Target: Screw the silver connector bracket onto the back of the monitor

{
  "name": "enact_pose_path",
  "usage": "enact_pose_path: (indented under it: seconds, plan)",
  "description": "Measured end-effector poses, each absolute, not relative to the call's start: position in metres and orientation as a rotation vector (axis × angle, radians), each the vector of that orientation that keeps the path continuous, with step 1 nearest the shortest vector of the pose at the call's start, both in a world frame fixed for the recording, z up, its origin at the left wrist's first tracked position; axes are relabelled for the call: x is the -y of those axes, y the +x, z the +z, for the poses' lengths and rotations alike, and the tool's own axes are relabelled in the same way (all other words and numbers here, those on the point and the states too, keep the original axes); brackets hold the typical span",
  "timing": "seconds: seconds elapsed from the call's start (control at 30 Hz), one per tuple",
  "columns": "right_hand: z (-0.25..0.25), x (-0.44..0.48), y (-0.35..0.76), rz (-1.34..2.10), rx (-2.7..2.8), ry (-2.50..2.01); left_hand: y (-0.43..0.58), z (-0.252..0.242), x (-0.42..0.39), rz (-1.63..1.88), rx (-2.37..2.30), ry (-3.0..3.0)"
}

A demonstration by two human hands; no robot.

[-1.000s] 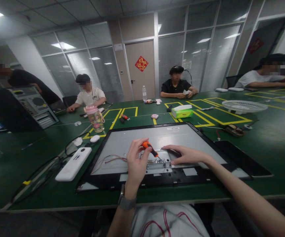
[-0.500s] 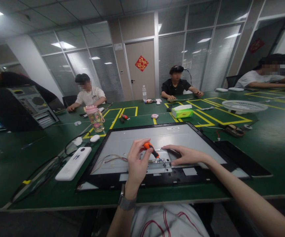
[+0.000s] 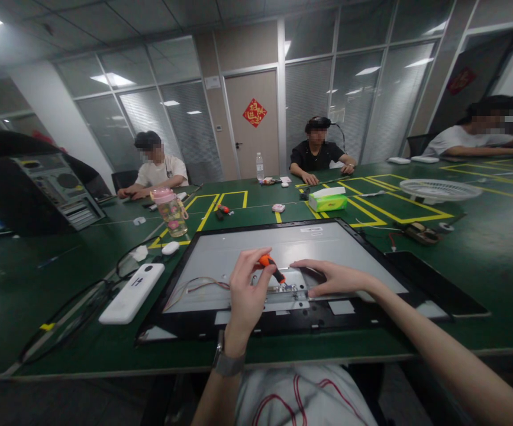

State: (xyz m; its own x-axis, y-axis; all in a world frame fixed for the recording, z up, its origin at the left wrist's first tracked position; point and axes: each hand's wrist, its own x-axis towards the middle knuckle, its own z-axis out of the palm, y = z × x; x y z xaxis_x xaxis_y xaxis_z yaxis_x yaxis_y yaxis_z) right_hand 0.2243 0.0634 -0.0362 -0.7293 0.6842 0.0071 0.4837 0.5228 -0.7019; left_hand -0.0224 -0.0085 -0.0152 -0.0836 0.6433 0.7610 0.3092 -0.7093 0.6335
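On the table lies a flat display panel with a grey metal back and a black frame. My left hand is closed around an orange and black screwdriver, which slants down to the right. Its tip meets a metal bracket near the panel's front edge; the exact contact is too small to make out. My right hand rests on the bracket's right side, thumb and fingers stretched apart. Thin wires run across the panel to the left, partly behind my left hand.
A white power bank and black cables lie left of the panel. Beyond stand a pink-lidded bottle and a green tissue pack. A dark flat slab lies right. Several people sit around the table.
The screwdriver has tilted very slightly, its lower end shifting a little left. My hands stay in place. Across the table, two people have moved their hands.
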Motion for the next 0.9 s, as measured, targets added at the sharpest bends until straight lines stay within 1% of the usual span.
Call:
enact_pose_path:
  seconds: [0.47,0.63,0.77,0.9]
  plan:
    - [-0.031,-0.058,0.221,1.006,2.441,-0.944,-0.022,-0.017,0.008,1.858,-1.07,2.037]
    - [-0.025,-0.041,0.215,0.775,2.369,-0.803,-0.023,-0.015,0.008,1.949,-1.148,1.997]
    - [-0.03,-0.03,0.209,0.64,2.416,-0.756,-0.023,-0.015,0.009,2.045,-1.201,1.963]
    - [-0.038,-0.028,0.205,0.344,2.518,-0.666,-0.023,-0.016,0.01,2.093,-1.222,1.939]
